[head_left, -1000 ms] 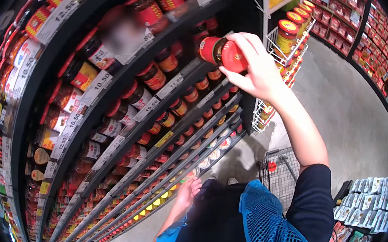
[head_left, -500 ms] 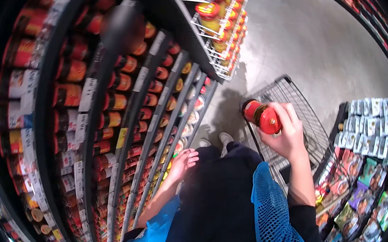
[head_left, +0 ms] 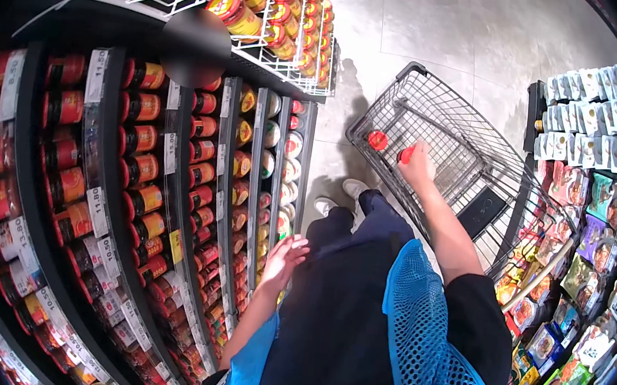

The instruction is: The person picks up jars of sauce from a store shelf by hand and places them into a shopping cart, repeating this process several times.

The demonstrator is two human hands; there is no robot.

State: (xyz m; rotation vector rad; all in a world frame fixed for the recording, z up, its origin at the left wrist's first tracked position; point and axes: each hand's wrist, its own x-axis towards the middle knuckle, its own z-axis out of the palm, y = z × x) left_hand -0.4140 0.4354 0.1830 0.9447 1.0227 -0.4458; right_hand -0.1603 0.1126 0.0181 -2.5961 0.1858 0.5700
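Observation:
My right hand (head_left: 420, 167) reaches down into the wire shopping cart (head_left: 440, 86), its fingers closed on a red-lidded jar (head_left: 406, 155). Most of that jar is hidden by the hand. Just left of it, another red-lidded jar (head_left: 378, 140) shows its lid inside the cart. My left hand (head_left: 285, 261) hangs by my waist, close to the shelves, with loosely bent fingers apart and nothing in them.
Shelves of jars (head_left: 142, 169) with price tags run along my left. Wire racks with yellow jars (head_left: 240, 16) jut out above them. On the right stand a display of packaged food (head_left: 602, 261) and rows of silver pouches (head_left: 594, 117). Grey floor (head_left: 431, 25) lies beyond the cart.
My right hand has gone from holding a red-lidded jar up over the cart's near edge to down inside the cart. The view has shifted, and more of the cart shows. My left hand stays low.

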